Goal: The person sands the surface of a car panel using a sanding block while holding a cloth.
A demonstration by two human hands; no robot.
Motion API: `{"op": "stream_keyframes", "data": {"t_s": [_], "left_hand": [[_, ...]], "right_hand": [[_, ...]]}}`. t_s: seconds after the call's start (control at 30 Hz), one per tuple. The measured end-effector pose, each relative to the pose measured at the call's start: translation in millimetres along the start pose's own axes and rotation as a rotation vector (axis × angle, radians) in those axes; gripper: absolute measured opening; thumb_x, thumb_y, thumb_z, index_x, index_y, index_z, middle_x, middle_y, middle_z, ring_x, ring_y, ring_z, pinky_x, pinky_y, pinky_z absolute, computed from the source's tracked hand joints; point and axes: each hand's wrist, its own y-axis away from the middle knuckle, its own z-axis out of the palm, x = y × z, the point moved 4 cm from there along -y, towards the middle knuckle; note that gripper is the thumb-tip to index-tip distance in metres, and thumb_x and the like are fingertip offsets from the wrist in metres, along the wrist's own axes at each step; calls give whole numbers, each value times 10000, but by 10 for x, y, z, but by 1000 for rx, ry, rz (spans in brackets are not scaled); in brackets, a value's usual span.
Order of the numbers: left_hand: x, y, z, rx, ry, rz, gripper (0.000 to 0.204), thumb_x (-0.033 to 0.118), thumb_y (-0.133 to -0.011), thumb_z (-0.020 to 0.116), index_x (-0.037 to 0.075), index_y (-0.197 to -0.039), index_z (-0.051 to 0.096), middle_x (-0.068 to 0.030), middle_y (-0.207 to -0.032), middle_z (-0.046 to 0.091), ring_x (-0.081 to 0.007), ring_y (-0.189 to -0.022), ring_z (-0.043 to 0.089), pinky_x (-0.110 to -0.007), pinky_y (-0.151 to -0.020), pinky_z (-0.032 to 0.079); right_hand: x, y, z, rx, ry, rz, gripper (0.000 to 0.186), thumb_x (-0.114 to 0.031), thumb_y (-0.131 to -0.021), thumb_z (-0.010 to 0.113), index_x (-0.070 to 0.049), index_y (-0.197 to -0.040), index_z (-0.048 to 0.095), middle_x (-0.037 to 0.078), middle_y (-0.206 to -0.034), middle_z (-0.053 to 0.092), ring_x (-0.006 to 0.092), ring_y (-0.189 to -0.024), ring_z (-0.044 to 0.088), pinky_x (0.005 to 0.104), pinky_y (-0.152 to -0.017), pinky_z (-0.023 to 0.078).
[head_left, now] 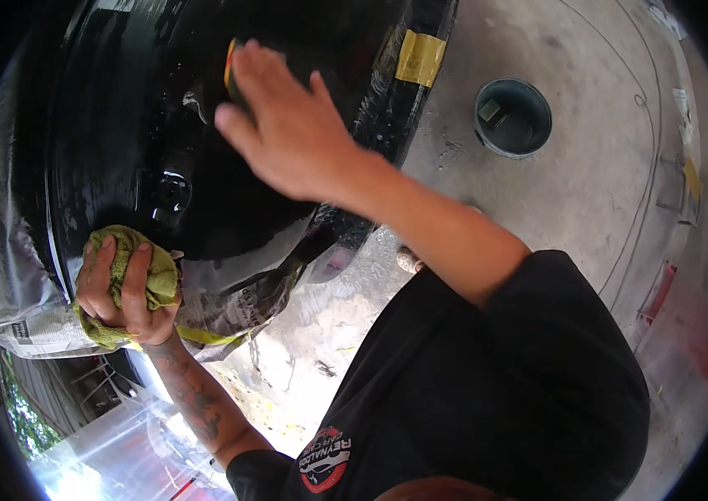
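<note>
A glossy black vehicle panel [228,179], wet in places, fills the upper left of the view. My left hand [124,292] grips a bunched green cloth [149,259] at the panel's lower left edge, fingers curled over it. My right hand [291,129] reaches across the panel, slightly blurred. Under its fingers is a dark pad with an orange-yellow edge [228,65], mostly hidden by the hand, held flat against the black surface.
A dark bucket [514,152] with water and a small greenish block [489,109] stands on the concrete floor [571,200]. Yellow tape [421,58] sticks to the panel's right edge. Newspaper masking [233,309] borders the panel below. A thin cable [653,150] runs along the floor.
</note>
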Motion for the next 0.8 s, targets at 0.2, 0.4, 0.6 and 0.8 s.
{"op": "stream_keyframes", "data": {"t_s": [0.2,0.4,0.6,0.8], "left_hand": [[-33,47,-41,-8,-8,-20,557,626,-963,497,134,-1091,725,-110,-1238,602,-324,-1141,574,-484,-981,494],[4,-50,-17,2,12,-10,505,600,-942,557,149,-1097,722,-109,-1240,600,-338,-1128,573,-484,-965,493],[-48,62,-34,-17,-9,-20,519,611,-945,545,148,-1098,723,-109,-1245,597,-338,-1131,572,-487,-972,490],[-35,-24,-24,-6,-2,-13,557,626,-959,510,130,-1093,726,-115,-1242,600,-330,-1149,572,-483,-985,493]], "right_hand": [[-281,360,64,-141,-15,-75,739,-398,-1016,476,53,-1541,216,280,-1611,203,459,-1480,243,664,-1135,268],[236,-201,-50,-82,-41,68,722,-435,-1029,431,35,-1538,231,254,-1616,224,407,-1502,222,657,-1151,256],[-25,394,12,-202,-15,-47,690,-430,-1045,398,26,-1539,243,249,-1627,196,421,-1504,207,664,-1147,247],[280,3,-78,-167,-130,60,672,-440,-1052,378,7,-1540,257,253,-1626,205,407,-1510,206,666,-1147,242]]}}
